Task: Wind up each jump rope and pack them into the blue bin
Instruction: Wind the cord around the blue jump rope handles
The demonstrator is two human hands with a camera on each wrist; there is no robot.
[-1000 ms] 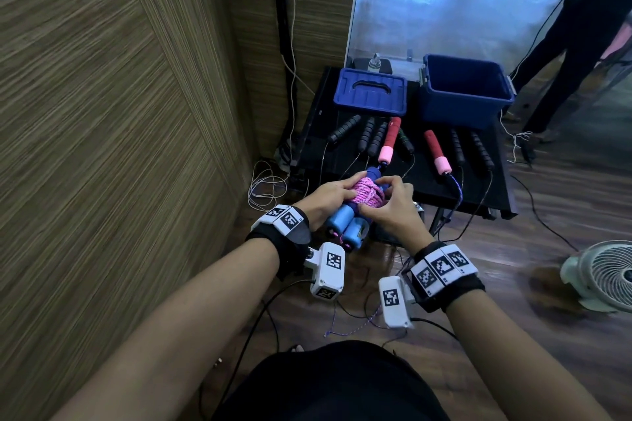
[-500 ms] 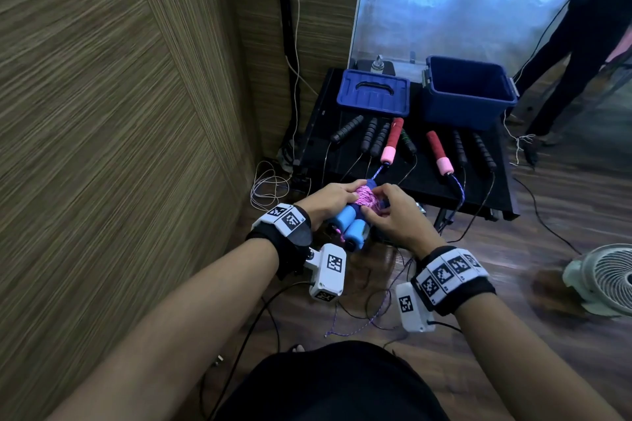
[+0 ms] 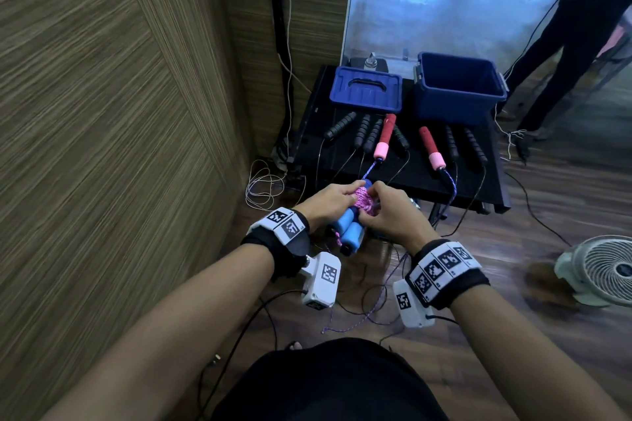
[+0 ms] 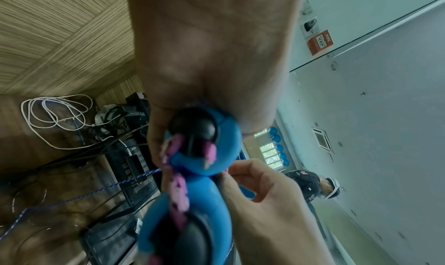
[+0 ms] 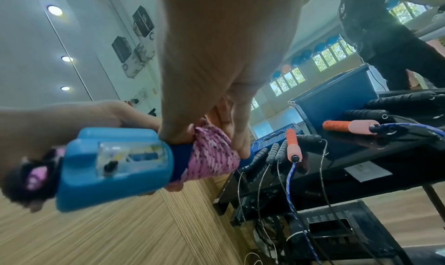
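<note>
The black table (image 3: 393, 178) stands at 12 o'clock from the person, and its near edge is just beyond the two hands. At 9 to 11 o'clock a wooden wall (image 3: 102, 113) closes that side. At 3 o'clock there is open wooden floor (image 3: 547, 215), with a white fan (image 3: 602, 270) on it at about 4 o'clock. Loose cables lie on the floor under the hands.

The left hand (image 3: 326, 203) has its fingers curled around the two blue handles (image 3: 349, 231) of a jump rope, which lie side by side. The right hand (image 3: 393, 212) holds the pink rope (image 3: 465, 202) wound around these handles: its thumb and fingers pinch the coil. In the right wrist view the fingers (image 5: 237, 134) lie over the pink coil (image 5: 211, 155). This bundle is in the air, in front of the table edge.

On the far part of the table, at 1 o'clock, stands the blue bin (image 3: 458, 89), open. Its lid (image 3: 366, 89) lies just beside it at 12 o'clock. Between the bin and the hands lie several black handles (image 3: 372, 135) and two red-and-pink handles (image 3: 384, 137), with cords hanging over the near edge.
</note>
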